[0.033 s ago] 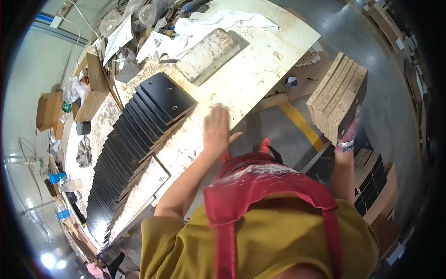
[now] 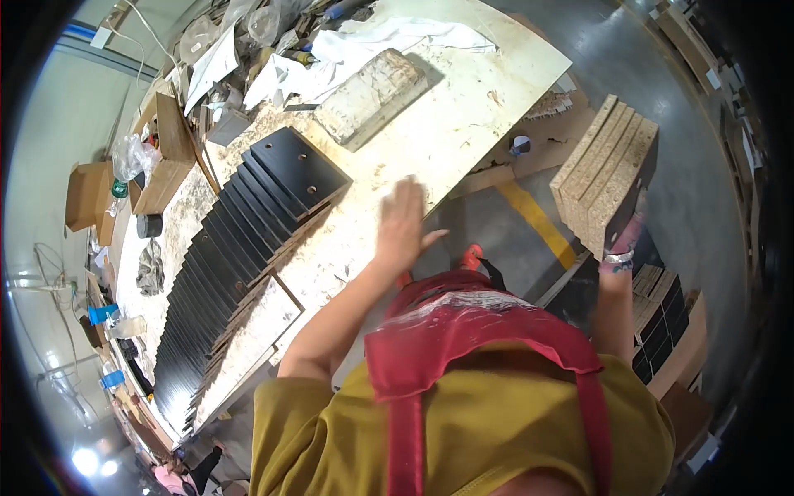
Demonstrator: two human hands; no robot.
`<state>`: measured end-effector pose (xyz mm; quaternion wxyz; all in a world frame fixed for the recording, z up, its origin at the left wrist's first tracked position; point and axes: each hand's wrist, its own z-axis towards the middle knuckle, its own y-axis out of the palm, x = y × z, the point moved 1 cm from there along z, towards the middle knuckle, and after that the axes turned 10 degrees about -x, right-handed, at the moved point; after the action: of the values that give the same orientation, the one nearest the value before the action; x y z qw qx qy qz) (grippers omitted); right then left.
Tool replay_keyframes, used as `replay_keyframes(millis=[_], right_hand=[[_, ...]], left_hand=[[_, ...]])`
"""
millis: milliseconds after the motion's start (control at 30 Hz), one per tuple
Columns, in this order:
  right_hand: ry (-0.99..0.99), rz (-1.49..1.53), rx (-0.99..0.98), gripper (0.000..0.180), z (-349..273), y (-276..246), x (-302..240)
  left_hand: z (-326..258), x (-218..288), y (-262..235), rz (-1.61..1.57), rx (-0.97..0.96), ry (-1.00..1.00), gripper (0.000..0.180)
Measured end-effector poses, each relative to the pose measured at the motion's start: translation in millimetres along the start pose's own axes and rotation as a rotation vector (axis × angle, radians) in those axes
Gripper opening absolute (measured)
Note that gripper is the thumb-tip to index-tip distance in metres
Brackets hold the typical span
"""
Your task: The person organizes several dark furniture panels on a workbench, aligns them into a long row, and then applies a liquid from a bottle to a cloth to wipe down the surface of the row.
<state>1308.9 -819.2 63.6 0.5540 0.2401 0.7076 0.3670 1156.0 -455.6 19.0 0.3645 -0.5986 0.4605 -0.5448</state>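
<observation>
My left hand (image 2: 403,223) is over the near edge of the pale worktable (image 2: 496,70), slightly blurred. Its fingers are stretched out, the thumb stands apart, and it holds nothing. On the right, my right hand (image 2: 626,237) grips a small stack of chipboard panels (image 2: 608,169) from its near side. Their raw brown edges face up, and a dark face shows beside my fingers. Left of my left hand, a long row of black panels (image 2: 223,256) leans in overlapping order along the table. The frontmost one has several drilled holes.
A scuffed pale block (image 2: 372,99) lies beyond the row, near a white cloth (image 2: 405,37). Cardboard boxes (image 2: 169,178) and plastic bags crowd the table's far left. Right of me, more dark panels (image 2: 662,326) stand stacked low. A yellow stripe (image 2: 538,223) crosses the floor.
My left hand has moved a little to the right, toward the table's edge. The chipboard stack in my right hand has shifted slightly right.
</observation>
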Motion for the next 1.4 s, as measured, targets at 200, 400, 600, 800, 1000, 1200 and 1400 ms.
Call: replay_keyframes(millis=[200,400,600,800,1000,1200,1400], right_hand=[[-0.119,-0.071,-0.192,0.053,-30,-25,-24],[-0.248,0.030,0.162,0.058,-110,8,8],[-0.319,0.367,0.253,0.038,-143,30,48],[-0.498,0.183,0.252,0.048,-212,42,47],[-0.542,0.269,0.090,0.035,-244,38,35],[-0.523,0.193,0.178,0.037,-269,29,15],[-0.541,0.245,0.065,0.034,-275,-12,17]], left_hand=[[47,40,-23,-0.190,0.134,0.264,0.085],[17,-47,-7,0.068,0.065,-0.084,0.085],[64,44,-26,-0.224,-0.165,0.682,0.080],[98,-34,-9,0.165,0.023,0.086,0.081],[55,113,-12,-0.182,-0.542,0.753,0.049],[105,-14,13,-0.026,0.395,0.439,0.062],[21,149,9,-0.166,-0.045,1.060,0.016]])
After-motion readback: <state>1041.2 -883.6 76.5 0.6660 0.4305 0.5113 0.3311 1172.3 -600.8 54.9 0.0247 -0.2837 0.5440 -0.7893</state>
